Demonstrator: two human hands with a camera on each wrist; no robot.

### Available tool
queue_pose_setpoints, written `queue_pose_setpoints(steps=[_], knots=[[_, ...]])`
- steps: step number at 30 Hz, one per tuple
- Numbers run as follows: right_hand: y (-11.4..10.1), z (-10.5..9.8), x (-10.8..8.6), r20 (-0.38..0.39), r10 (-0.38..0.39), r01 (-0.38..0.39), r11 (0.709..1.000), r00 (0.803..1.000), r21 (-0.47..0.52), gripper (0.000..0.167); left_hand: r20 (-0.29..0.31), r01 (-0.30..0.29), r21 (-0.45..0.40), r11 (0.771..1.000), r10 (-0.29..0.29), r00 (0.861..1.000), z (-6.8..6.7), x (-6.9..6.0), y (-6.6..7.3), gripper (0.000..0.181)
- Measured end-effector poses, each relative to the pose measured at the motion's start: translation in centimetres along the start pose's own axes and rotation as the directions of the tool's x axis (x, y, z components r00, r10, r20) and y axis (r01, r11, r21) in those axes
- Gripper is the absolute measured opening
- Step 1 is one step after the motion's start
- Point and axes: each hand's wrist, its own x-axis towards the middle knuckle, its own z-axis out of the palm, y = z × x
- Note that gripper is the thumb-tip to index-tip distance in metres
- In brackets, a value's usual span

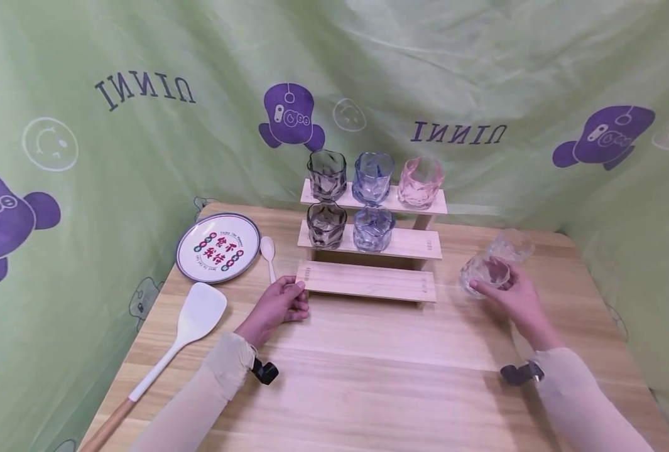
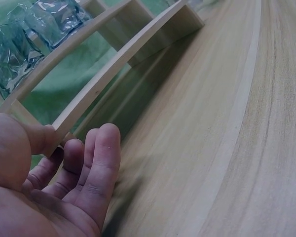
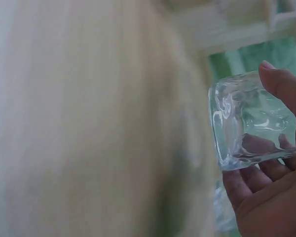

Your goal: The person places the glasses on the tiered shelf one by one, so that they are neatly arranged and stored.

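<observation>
A three-tier wooden shelf (image 1: 368, 281) stands on the table. My left hand (image 1: 280, 304) pinches the left end of its lowest board, thumb above and a finger below, as the left wrist view shows. My right hand (image 1: 512, 295) grips a clear wavy glass (image 3: 237, 121) right of the shelf, thumb on one side and fingers on the other. Just behind it is another clear glass (image 1: 514, 243). Grey (image 1: 326, 176), blue (image 1: 372, 179) and pink (image 1: 421, 183) glasses stand on the top tier. On the middle tier are a grey glass (image 1: 326, 226) and a blue glass (image 1: 373, 229).
At the left lie a printed white plate (image 1: 218, 248), a small white spoon (image 1: 268, 251) and a white spatula (image 1: 201, 311) with a wooden handle. A green printed curtain (image 1: 227, 157) hangs behind and beside the wooden table (image 1: 362, 376).
</observation>
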Motion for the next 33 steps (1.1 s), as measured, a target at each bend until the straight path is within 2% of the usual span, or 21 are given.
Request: queue_pose_setpoints(steps=[6, 9, 13, 17, 22, 27, 33], knots=[[-5.4, 0.0, 0.4, 0.032, -0.102, 0.100, 0.994, 0.994, 0.046, 0.078, -0.003, 0.000, 0.006, 1.000, 0.000, 1.000, 0.0, 0.0, -0.1, 0.036], [-8.0, -0.1, 0.6, 0.055, -0.124, 0.123, 0.992, 0.991, 0.034, 0.078, -0.002, -0.004, 0.003, 1.000, 0.004, 1.000, 0.0, 0.0, 0.0, 0.037], [-10.2, -0.3, 0.9, 0.076, -0.135, 0.135, 0.991, 0.988, 0.006, 0.078, 0.011, -0.004, -0.005, 1.000, 0.004, 1.000, 0.1, 0.0, 0.0, 0.037], [-11.7, -0.1, 1.3, 0.089, -0.136, 0.135, 0.991, 0.987, 0.014, 0.076, 0.006, 0.001, -0.013, 1.000, -0.001, 1.000, 0.1, -0.1, 0.0, 0.034], [-13.1, 1.6, 2.4, 0.105, -0.120, 0.112, 0.990, 0.987, 0.080, 0.080, -0.009, -0.004, -0.012, 1.000, 0.004, 1.000, 0.0, -0.2, 0.0, 0.033], [-13.6, 3.8, 3.1, 0.064, -0.092, 0.086, 0.992, 0.994, 0.091, 0.086, 0.008, 0.001, -0.017, 1.000, -0.001, 1.000, 0.2, -0.2, 0.0, 0.036], [-14.1, 5.8, 3.6, 0.030, -0.125, 0.121, 0.988, 0.992, 0.100, 0.090, 0.005, -0.004, -0.021, 1.000, 0.004, 1.000, 0.1, -0.1, 0.0, 0.036]])
